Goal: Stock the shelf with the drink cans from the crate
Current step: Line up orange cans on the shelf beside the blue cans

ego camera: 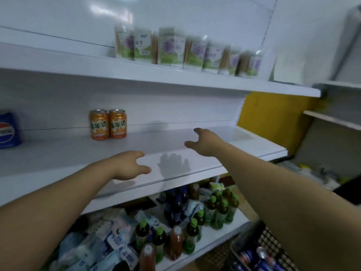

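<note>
Cans [107,124]: two orange on shelf [58,157] at 10 o'clock; more in crate [259,255] at 5 o'clock. Left hand [128,166], right hand [205,142] spread, empty. Barely begun.

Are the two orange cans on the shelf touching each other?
Touching. The head view shows the left orange can and the right orange can side by side on the middle shelf, sides meeting with no gap.

The blue can [7,130] is cut off by the left edge. The cartons [175,47] on the top shelf are blurred, labels unreadable. The crate [259,255] at the bottom edge shows only partly.
</note>
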Motion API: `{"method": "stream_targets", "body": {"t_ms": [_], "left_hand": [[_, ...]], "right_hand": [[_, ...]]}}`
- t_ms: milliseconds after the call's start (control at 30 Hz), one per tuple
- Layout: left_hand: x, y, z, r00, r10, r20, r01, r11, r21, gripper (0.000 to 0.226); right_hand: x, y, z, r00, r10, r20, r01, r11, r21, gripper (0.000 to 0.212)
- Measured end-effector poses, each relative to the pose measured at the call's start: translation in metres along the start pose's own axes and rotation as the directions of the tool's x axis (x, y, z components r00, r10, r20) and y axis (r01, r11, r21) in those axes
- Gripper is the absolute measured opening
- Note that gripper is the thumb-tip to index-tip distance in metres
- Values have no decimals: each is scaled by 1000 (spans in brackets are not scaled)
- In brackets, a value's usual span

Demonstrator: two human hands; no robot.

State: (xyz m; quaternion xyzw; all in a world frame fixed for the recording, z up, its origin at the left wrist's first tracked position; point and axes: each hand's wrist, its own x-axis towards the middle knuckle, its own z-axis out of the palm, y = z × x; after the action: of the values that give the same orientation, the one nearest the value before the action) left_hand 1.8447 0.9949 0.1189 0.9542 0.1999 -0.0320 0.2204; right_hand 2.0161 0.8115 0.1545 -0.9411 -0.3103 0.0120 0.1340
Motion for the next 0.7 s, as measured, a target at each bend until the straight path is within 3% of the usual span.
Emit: {"method": "stream_targets", "body": {"t_ms": [100,267,467,700], "left_hand": [[-5,79,27,977,210,40,-211,977,27,74],[-25,192,90,877,460,139,-467,884,23,72],[-39,272,170,727,604,325,-634,773,-19,68],[-8,316,251,545,634,549,-694,708,-128,44]], "right_hand": [[-50,54,-27,991,127,-32,-128,991,-23,80],[-143,135,-52,945,314,-89,-318,947,-47,78],[-234,211,-50,838,539,-82,-544,839,-37,73],[-276,279,-11,647,761,-53,-763,644,-59,76]]}}
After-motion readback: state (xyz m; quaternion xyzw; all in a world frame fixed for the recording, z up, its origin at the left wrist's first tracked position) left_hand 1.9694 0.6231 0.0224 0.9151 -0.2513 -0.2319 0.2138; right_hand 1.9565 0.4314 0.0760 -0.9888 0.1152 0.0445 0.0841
